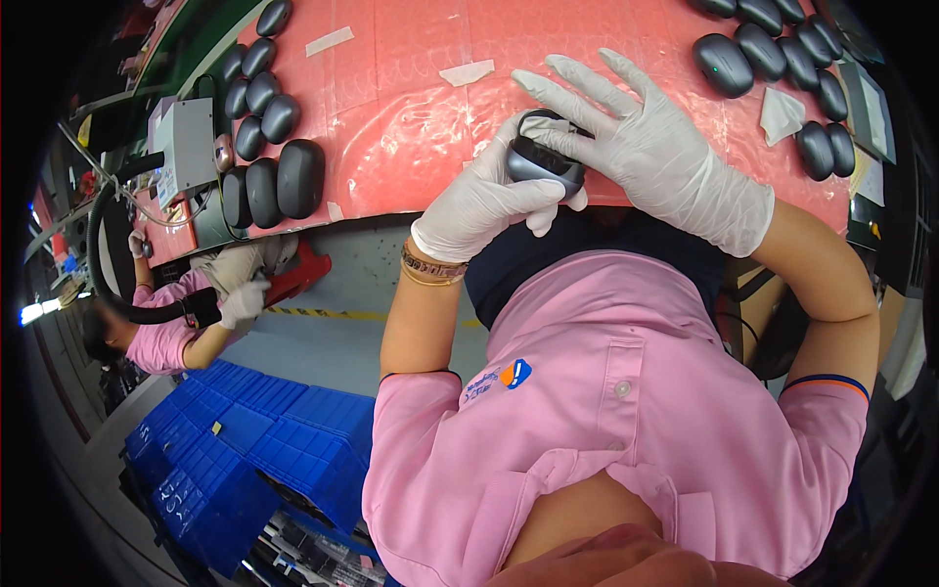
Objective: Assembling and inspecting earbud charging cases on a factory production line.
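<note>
Just over the table's near edge, my gloved left hand point(486, 201) is closed around a dark grey earbud charging case point(541, 166). Its lid stands raised, and the inside looks black and glossy. My right hand point(653, 147), gloved in white too, reaches over the case from the right with its fingers stretched out and spread. The thumb side of that hand touches or covers the top of the case; the exact contact is hidden. Closed cases of the same kind stand at the left, among them a large dark one point(300, 179).
A red padded mat point(411, 127) under clear film covers the table. More cases point(724, 66) lie at the right, near a crumpled white wipe point(782, 115). On the left are a grey box point(188, 147), a co-worker in pink point(166, 333) and stacked blue crates point(284, 430).
</note>
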Motion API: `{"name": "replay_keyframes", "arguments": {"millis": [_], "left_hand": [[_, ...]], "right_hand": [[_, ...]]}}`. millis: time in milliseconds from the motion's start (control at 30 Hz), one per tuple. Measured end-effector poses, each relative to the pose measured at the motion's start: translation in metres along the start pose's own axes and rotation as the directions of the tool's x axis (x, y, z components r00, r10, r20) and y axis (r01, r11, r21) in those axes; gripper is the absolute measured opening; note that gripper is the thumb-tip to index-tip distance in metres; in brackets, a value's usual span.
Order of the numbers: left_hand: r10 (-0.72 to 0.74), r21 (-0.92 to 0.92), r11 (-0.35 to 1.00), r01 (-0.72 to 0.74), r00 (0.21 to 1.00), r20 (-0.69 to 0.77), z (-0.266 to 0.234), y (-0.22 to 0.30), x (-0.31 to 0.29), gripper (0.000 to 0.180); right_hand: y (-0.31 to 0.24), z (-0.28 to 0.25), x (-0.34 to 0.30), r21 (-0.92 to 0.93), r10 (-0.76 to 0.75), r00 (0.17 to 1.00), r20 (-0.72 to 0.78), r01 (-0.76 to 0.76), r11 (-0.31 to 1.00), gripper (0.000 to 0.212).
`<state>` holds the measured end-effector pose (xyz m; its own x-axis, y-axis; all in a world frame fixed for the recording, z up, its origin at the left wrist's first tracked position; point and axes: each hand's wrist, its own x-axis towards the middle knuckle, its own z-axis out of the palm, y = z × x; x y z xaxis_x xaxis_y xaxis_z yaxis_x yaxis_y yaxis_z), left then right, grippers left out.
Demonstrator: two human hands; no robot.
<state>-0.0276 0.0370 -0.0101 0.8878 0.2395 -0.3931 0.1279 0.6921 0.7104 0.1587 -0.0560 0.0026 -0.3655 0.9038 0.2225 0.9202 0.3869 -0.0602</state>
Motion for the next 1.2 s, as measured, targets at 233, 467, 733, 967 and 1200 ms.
{"name": "replay_keyframes", "arguments": {"millis": [233,467,733,967,1200], "left_hand": [[0.041,0.132,0.991,-0.037,0.999,-0.031,0.007,-0.002,-0.002,0.059],[0.139,0.150,0.981,-0.125,0.987,-0.085,0.020,-0.012,-0.002,0.058],[0.088,0.144,0.986,-0.080,0.995,-0.045,0.025,-0.005,-0.004,0.068],[0.217,0.324,0.929,-0.181,0.973,-0.079,0.029,-0.021,0.006,0.078],[0.251,0.490,0.853,-0.179,0.964,-0.085,0.030,-0.031,0.007,0.085]], "right_hand": [[0.008,-0.006,-0.002,0.145,0.018,0.999,0.033,-0.023,0.989,0.039],[0.004,-0.042,-0.004,0.087,0.033,0.999,-0.031,-0.031,0.996,0.024],[0.020,-0.027,-0.055,0.157,0.241,0.969,-0.052,-0.231,0.960,0.029],[0.010,-0.003,-0.037,0.271,0.420,0.899,-0.124,-0.377,0.886,0.020],[0.005,-0.012,-0.016,0.833,0.530,0.846,-0.049,-0.259,0.489,0.016]]}}
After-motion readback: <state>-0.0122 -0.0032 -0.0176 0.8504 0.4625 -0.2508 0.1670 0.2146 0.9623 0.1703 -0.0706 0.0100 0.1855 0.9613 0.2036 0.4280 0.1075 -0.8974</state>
